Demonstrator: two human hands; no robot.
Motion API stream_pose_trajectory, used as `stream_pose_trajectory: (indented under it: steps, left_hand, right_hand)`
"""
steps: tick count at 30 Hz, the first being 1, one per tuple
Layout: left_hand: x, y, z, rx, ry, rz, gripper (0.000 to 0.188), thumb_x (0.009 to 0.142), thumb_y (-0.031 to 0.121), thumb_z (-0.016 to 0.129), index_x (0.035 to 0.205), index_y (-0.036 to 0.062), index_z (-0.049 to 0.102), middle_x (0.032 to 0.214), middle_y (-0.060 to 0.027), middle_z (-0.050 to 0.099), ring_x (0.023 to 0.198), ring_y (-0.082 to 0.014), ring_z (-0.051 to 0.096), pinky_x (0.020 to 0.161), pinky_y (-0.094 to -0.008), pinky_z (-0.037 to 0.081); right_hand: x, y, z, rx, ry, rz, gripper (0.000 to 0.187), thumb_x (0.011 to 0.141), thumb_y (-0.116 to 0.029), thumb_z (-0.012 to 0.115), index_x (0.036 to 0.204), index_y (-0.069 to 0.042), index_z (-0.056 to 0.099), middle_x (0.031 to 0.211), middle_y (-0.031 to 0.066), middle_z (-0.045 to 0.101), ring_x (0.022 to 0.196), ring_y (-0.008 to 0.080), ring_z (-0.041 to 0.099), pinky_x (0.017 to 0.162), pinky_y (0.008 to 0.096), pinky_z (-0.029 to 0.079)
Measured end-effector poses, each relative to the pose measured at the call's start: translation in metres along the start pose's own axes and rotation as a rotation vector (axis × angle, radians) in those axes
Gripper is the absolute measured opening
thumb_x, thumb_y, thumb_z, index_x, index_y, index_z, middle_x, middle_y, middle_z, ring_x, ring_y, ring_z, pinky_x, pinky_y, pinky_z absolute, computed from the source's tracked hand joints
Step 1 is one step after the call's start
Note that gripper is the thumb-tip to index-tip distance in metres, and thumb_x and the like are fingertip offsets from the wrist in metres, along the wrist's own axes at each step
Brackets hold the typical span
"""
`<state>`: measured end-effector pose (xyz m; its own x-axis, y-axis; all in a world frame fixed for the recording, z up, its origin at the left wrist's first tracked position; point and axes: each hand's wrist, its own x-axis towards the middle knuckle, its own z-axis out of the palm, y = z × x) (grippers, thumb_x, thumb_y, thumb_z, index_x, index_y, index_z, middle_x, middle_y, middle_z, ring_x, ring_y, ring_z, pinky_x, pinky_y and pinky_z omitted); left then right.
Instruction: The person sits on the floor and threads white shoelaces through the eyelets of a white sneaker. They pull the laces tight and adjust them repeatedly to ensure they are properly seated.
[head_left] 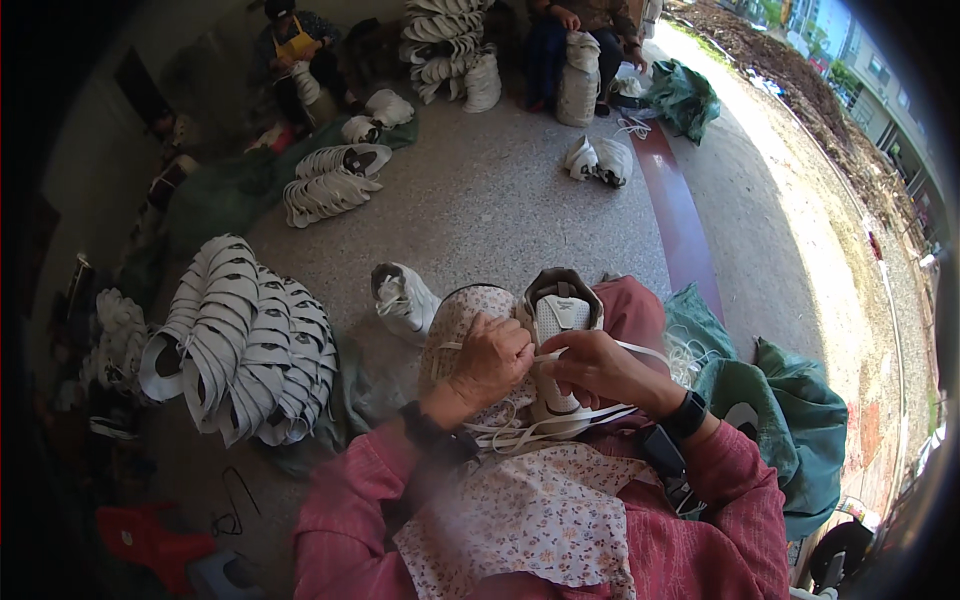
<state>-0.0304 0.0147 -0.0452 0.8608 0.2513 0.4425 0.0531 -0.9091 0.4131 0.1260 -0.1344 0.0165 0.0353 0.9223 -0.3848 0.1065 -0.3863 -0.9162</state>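
A white shoe upper (562,312) with a dark collar and perforated tongue sits on my lap, toe toward me. White shoelace (520,436) hangs in loops around its lower part. Left of the upper, my left hand (490,360) is closed in a fist, with a lace end showing beyond it. My right hand (605,372) pinches the lace over the middle of the upper, and another length runs out to its right. The fingers hide the eyelets between them. A flowered cloth (520,510) covers my lap.
Another laced white shoe upper (403,300) stands on the floor ahead-left. Nested stacks of uppers (245,340) lie at left. Green sacks (785,430) and loose laces (685,355) are at right. A red stool (155,545) is lower left. Two people (295,60) sit working at the back.
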Motion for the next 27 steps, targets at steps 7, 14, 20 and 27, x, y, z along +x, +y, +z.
stream_pose_trajectory:
  steps: [7, 14, 20, 27]
  left_hand:
    - [0.017, -0.005, -0.035, -0.043, -0.006, 0.119, 0.030, 0.080, 0.014, 0.074, 0.106, 0.0087, 0.061, 0.111, -0.0110, 0.056, 0.097, -0.0305, 0.063, 0.090, -0.0427, 0.048]
    - [0.050, -0.029, -0.053, -0.449, -0.619, 0.001, 0.039, 0.073, 0.002, 0.078, 0.106, 0.0055, 0.057, 0.112, -0.0093, 0.054, 0.101, -0.0265, 0.065, 0.087, -0.0369, 0.053]
    - [0.046, -0.035, -0.040, -0.400, -0.493, 0.120, 0.033, 0.075, 0.006, 0.079, 0.099, 0.0038, 0.056, 0.103, -0.0080, 0.055, 0.093, -0.0278, 0.065, 0.080, -0.0386, 0.051]
    - [0.041, -0.042, -0.034, -0.437, -0.454, 0.111, 0.025, 0.077, 0.013, 0.079, 0.089, 0.0035, 0.059, 0.099, -0.0075, 0.056, 0.092, -0.0265, 0.062, 0.080, -0.0366, 0.050]
  right_hand:
    - [-0.001, -0.011, 0.001, -0.197, 0.026, -0.048, 0.031, 0.096, -0.016, 0.058, 0.122, 0.001, 0.062, 0.068, 0.0059, 0.064, 0.053, 0.0132, 0.061, 0.044, 0.0289, 0.048]
    - [0.024, 0.000, -0.010, -0.833, 0.391, -0.472, 0.013, 0.088, -0.016, 0.063, 0.092, -0.007, 0.072, 0.080, 0.0119, 0.068, 0.075, 0.0310, 0.067, 0.066, 0.0409, 0.053]
    - [0.040, 0.008, -0.003, -0.767, 0.324, -0.545, 0.006, 0.085, -0.012, 0.069, 0.088, -0.008, 0.071, 0.086, 0.0090, 0.064, 0.082, 0.0295, 0.065, 0.069, 0.0400, 0.051]
    - [0.056, 0.024, -0.004, -0.829, 0.338, -0.620, 0.011, 0.081, -0.013, 0.069, 0.092, -0.013, 0.068, 0.090, 0.0075, 0.062, 0.078, 0.0292, 0.067, 0.065, 0.0403, 0.053]
